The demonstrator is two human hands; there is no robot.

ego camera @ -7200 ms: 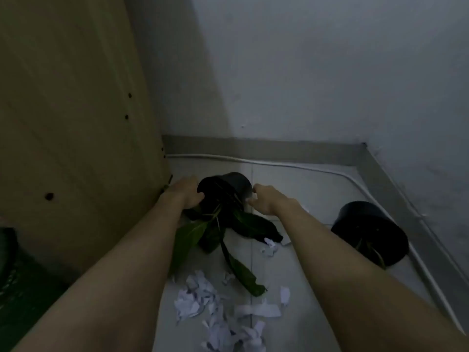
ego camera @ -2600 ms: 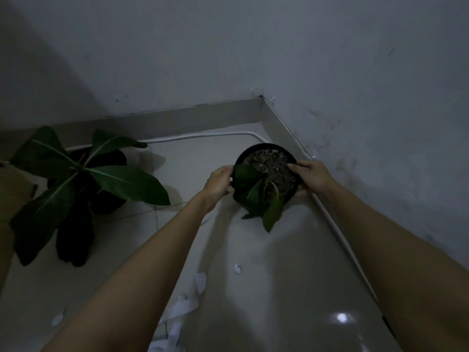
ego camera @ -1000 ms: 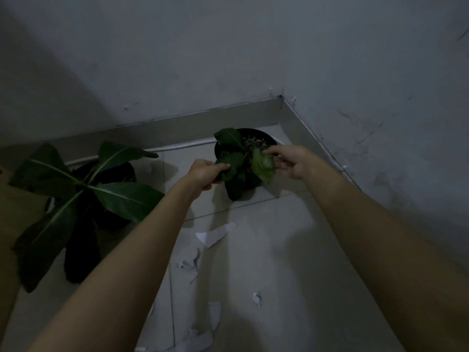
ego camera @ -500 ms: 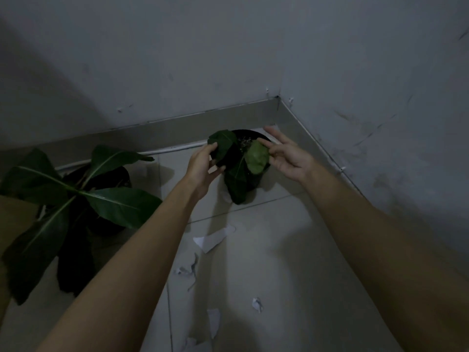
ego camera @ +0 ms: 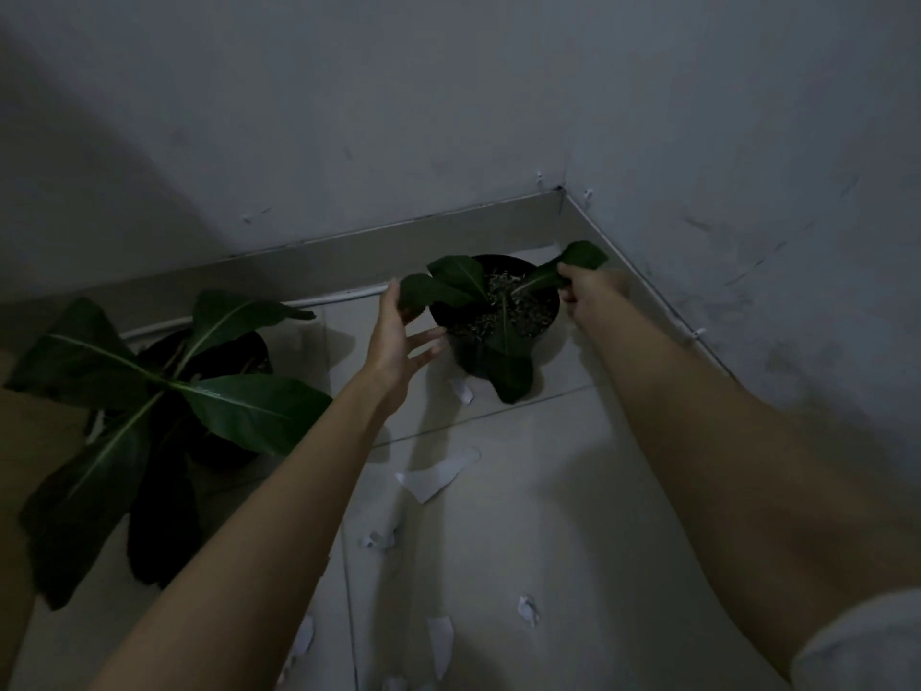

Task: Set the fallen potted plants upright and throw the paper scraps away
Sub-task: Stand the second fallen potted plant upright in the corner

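A small black potted plant (ego camera: 518, 321) stands upright in the room's far corner, soil showing, leaves spread outward. My right hand (ego camera: 585, 291) pinches one of its leaves (ego camera: 580, 256) on the pot's right side. My left hand (ego camera: 398, 336) hovers just left of the pot with fingers apart, close to another leaf, holding nothing. A larger potted plant (ego camera: 164, 391) with long green leaves stands upright at the left. White paper scraps (ego camera: 438, 473) lie scattered on the floor between my arms, with more near the bottom edge (ego camera: 441, 640).
Grey walls meet in a corner behind the small pot, with a skirting board (ego camera: 349, 251) and a white cable (ego camera: 339, 297) running along the floor edge. A wooden panel (ego camera: 20, 441) shows at the far left. The floor is pale tile.
My right hand has shifted to the pot's right side and taken hold of a leaf. My left hand has dropped back from the leaves and opened. The plant's leaves are now spread apart.
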